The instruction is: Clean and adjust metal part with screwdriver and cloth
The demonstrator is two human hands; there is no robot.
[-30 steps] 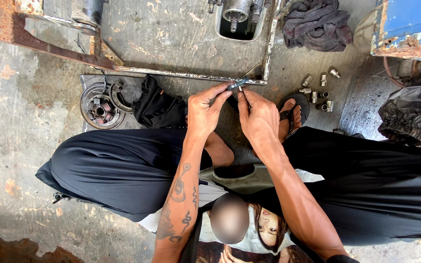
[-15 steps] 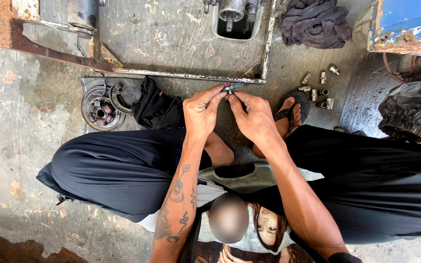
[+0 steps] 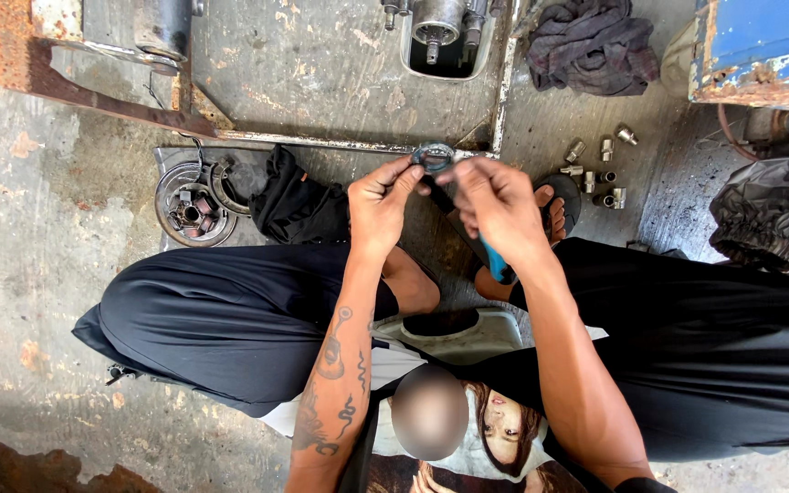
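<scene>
Since a moment ago we have lifted a small metal ring (image 3: 433, 157) clear between our two hands, where earlier only a thin bright piece showed.

Largest first: on the floor at far left lies a round clutch-like hub (image 3: 195, 203), a black rag (image 3: 296, 203) beside it; our left hand (image 3: 383, 199) pinches the ring's left edge, our right hand (image 3: 497, 203) closes around a blue-handled tool (image 3: 497, 267) meeting the ring; loose sockets (image 3: 600, 160) lie far right.
</scene>
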